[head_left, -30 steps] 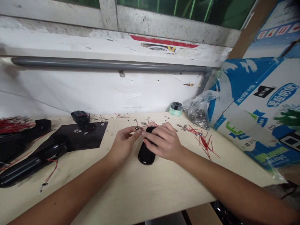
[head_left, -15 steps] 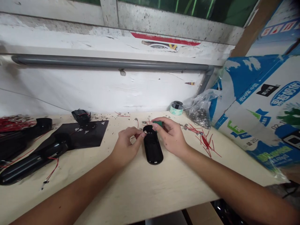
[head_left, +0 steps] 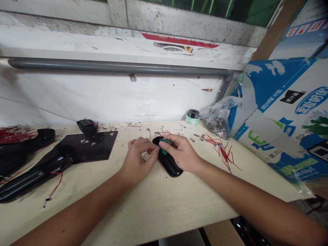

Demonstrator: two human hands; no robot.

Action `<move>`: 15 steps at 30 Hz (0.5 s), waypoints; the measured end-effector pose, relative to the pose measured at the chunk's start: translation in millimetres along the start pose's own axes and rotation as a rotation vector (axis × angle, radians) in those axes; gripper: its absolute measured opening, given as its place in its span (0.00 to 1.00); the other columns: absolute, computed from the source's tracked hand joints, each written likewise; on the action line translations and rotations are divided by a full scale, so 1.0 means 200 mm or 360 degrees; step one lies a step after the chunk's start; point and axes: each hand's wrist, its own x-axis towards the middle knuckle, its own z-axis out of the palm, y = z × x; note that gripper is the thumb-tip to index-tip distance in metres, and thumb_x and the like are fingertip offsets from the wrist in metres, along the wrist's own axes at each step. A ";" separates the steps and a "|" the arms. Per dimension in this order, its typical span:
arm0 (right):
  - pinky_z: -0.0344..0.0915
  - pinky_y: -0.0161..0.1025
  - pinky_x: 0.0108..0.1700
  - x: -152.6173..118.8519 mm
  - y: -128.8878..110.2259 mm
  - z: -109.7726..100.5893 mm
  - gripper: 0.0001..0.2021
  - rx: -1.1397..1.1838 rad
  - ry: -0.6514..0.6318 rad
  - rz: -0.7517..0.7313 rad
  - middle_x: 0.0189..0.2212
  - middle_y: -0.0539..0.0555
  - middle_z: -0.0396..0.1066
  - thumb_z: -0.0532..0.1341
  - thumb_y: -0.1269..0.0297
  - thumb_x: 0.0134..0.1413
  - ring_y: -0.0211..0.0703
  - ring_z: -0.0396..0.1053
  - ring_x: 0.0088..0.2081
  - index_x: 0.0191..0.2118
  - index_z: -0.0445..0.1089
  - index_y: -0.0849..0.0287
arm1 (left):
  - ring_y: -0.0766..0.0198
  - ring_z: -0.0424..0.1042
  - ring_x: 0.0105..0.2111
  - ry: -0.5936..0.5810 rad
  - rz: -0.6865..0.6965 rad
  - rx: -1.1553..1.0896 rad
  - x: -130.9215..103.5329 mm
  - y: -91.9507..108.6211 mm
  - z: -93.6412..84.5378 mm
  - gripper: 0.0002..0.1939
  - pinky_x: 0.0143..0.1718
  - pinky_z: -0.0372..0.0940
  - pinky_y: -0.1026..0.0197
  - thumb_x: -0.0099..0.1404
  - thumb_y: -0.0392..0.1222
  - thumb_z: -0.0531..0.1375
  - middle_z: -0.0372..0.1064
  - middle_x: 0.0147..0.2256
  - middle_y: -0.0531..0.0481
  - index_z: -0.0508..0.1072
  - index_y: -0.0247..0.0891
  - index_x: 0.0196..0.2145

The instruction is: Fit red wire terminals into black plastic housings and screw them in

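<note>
A black oblong shell (head_left: 171,165) lies on the table below both hands, its far part partly covered by them. My right hand (head_left: 183,150) is closed on a small green piece (head_left: 164,146) held over the shell. Just left of it, my left hand (head_left: 139,156) pinches a thin red wire (head_left: 151,150); the wire's tip at the fingertips is too small to make out. The fingertips of both hands meet or nearly meet above the shell.
Cut red wires (head_left: 226,153) and small metal bits lie to the right, near a plastic bag of metal parts (head_left: 219,126) and a tape roll (head_left: 192,118). Long black housings (head_left: 36,176) and a black sheet (head_left: 98,148) are at left. A printed carton (head_left: 276,119) stands right.
The right hand has moved left and slightly down, bringing the green piece to the left fingertips. The black shell has tilted round, its near end shifting right.
</note>
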 end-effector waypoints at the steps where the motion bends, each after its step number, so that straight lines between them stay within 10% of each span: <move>1: 0.60 0.30 0.32 0.00 0.00 0.00 0.15 0.0013 -0.0013 0.0000 0.28 0.50 0.65 0.61 0.53 0.61 0.34 0.61 0.30 0.33 0.69 0.62 | 0.63 0.67 0.32 -0.0003 0.0006 0.0002 0.00 0.00 0.00 0.10 0.42 0.53 0.54 0.65 0.40 0.57 0.67 0.26 0.53 0.75 0.39 0.28; 15: 0.61 0.33 0.35 -0.02 0.03 0.03 0.10 -0.0279 0.0109 -0.0117 0.29 0.52 0.68 0.58 0.61 0.62 0.37 0.64 0.32 0.33 0.67 0.62 | 0.64 0.65 0.30 -0.0055 0.0024 -0.0072 0.00 0.01 0.03 0.11 0.38 0.56 0.56 0.65 0.39 0.57 0.67 0.25 0.52 0.75 0.39 0.27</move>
